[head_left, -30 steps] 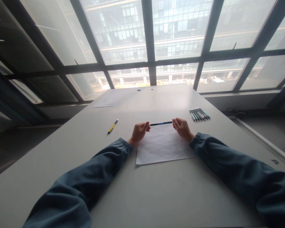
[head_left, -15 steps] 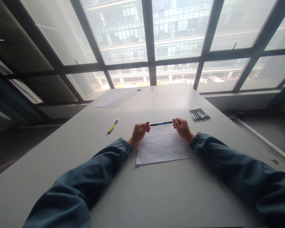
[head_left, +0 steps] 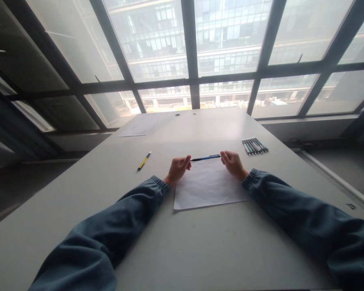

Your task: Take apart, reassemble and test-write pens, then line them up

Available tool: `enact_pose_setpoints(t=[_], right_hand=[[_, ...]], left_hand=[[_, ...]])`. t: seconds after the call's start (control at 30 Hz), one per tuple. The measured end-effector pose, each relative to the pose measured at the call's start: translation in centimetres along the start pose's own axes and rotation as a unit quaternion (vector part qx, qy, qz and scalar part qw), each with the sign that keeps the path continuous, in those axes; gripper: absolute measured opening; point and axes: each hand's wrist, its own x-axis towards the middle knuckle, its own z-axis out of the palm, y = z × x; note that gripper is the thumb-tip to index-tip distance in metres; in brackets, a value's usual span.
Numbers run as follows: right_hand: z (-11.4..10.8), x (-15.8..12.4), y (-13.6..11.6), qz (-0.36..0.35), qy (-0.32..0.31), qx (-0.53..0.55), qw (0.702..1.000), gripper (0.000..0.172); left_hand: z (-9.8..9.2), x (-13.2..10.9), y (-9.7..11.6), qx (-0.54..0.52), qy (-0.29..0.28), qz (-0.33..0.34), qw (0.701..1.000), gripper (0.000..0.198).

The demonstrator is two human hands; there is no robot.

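Observation:
A blue and black pen (head_left: 205,158) is stretched level between my two hands, above the far edge of a white paper sheet (head_left: 210,188). My left hand (head_left: 178,169) is closed, its thumb and fingers pinching the pen's dark tip end. At the other end, the one with the clip, my right hand (head_left: 233,163) pinches the pen with its fingers curled. Left of my left hand lies a yellow and black pen (head_left: 144,162). Beyond my right hand rests a row of several pens (head_left: 255,146) in black, grey and green, side by side.
The white table (head_left: 109,194) runs away toward a large framed window (head_left: 191,48). More paper (head_left: 135,127) lies at its far left corner. A small dark round object (head_left: 177,115) sits near the far edge. A cable (head_left: 300,142) is on the floor at right.

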Motion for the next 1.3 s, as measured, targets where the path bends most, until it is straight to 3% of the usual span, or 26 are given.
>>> enact_pose_setpoints(t=[1.3], right_hand=[[0.17, -0.09, 0.00, 0.024, -0.014, 0.008, 1.000, 0.067]], left_hand=[[-0.06, -0.03, -0.05, 0.016, -0.010, -0.004, 1.000, 0.070]])
